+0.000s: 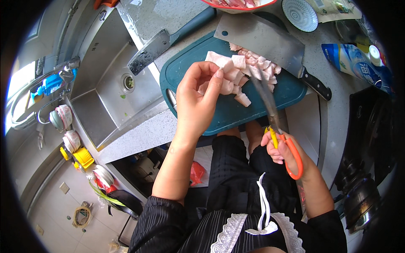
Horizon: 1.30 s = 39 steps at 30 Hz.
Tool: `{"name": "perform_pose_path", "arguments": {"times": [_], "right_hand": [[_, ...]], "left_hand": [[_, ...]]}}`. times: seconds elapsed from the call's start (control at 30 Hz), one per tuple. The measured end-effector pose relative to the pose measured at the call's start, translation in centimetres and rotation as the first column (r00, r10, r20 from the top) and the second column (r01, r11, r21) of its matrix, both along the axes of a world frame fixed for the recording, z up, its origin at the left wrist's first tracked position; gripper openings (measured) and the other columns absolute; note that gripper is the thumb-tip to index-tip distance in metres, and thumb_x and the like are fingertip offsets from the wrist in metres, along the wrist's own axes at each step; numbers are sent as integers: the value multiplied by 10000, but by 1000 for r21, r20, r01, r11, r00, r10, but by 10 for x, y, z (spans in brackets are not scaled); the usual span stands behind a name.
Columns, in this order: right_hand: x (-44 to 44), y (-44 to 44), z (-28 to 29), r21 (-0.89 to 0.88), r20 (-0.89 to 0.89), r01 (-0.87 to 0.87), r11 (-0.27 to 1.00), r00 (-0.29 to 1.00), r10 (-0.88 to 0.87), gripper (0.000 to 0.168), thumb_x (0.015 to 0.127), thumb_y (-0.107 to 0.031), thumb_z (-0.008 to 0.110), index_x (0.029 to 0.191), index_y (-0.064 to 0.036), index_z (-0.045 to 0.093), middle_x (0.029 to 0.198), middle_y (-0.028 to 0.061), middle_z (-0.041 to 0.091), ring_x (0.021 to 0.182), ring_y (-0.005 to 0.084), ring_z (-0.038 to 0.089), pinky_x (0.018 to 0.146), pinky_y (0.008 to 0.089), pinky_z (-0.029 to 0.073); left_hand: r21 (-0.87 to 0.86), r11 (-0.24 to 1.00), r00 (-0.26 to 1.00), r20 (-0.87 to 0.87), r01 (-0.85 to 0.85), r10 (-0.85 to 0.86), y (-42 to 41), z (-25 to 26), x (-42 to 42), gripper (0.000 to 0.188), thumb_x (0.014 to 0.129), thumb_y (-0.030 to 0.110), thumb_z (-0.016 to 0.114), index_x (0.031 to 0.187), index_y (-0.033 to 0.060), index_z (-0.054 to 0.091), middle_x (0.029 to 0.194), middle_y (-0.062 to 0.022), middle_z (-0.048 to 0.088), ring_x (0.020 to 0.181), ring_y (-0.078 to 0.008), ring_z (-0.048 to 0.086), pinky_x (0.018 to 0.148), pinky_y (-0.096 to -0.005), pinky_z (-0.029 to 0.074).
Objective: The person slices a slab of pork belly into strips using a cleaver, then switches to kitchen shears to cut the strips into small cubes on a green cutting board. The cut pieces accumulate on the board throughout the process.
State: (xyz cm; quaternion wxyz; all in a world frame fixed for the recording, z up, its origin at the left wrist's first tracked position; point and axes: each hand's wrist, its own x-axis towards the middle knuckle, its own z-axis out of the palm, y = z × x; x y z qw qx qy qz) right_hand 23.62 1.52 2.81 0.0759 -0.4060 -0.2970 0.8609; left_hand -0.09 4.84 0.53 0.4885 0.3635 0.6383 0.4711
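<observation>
Between the thumb and fingers of my left hand (200, 91) is a strip of pale pork fat (218, 59), held above a green cutting board (190, 53). My right hand (281, 148) grips scissors (267, 98) with orange and yellow handles. Their dark blades reach up to the small cut pieces of fat (264, 71) heaped on the board. Several larger cubes lie close to my left fingers, which partly hide them. A cleaver (262, 41) with a black handle rests across the board's far right side, its blade beside the heap.
Left of the board is a steel sink (117, 82); a dark-handled knife (152, 50) spans its edge. Beyond the board stands a red-rimmed bowl (240, 6) of meat. A patterned bowl (299, 15), a blue-white pouch (354, 63) and a black stove (364, 126) are at right.
</observation>
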Motion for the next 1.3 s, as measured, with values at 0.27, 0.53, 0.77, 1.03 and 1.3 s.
{"name": "perform_pose_path", "arguments": {"times": [0.27, 0.53, 0.77, 1.03, 1.3], "right_hand": [[-10, 1, -1, -37, -46, -114, 993, 993, 112, 563, 894, -551, 471, 1026, -3, 457, 685, -48, 335, 562, 30, 261, 497, 172, 235], [-26, 13, -8, -117, -140, -170, 979, 978, 153, 616, 884, -594, 442, 1032, 3, 464, 700, -41, 374, 566, 29, 290, 501, 179, 265], [-38, 26, -20, -109, -268, -204, 973, 949, 169, 633, 891, -594, 424, 1052, 15, 475, 715, -36, 402, 569, 35, 326, 520, 172, 311], [-50, 30, -18, 174, -122, -246, 953, 955, 269, 475, 915, -488, 484, 906, -15, 520, 747, 1, 486, 644, 88, 434, 600, 215, 392], [-45, 37, -15, 158, -240, -304, 939, 911, 335, 544, 867, -548, 507, 938, -9, 497, 709, -24, 415, 615, 58, 371, 556, 201, 339]], "left_hand": [[-102, 994, 999, 6, 42, -41, -2, 10, -2, 115, 864, 69, 604, 913, -19, 549, 822, -30, 591, 760, -79, 583, 698, -211, 470], [-134, 991, 1000, 1, 17, -17, -11, 16, -13, 397, 774, 90, 734, 1016, 18, 428, 845, -63, 608, 787, -100, 597, 714, -220, 484], [-136, 991, 991, 130, 3, 14, -16, 27, -31, 412, 777, 56, 727, 1034, 21, 407, 914, -115, 634, 789, -131, 621, 710, -234, 516], [-158, 987, 995, 99, 21, -5, -16, 36, -41, 500, 718, 59, 776, 1056, 20, 409, 882, -112, 646, 716, -109, 620, 630, -207, 512], [-111, 928, 853, 445, 356, -273, -7, 33, -54, 801, 671, 365, 810, 1238, -62, 440, 945, -205, 654, 644, -126, 615, 596, -227, 483]]}}
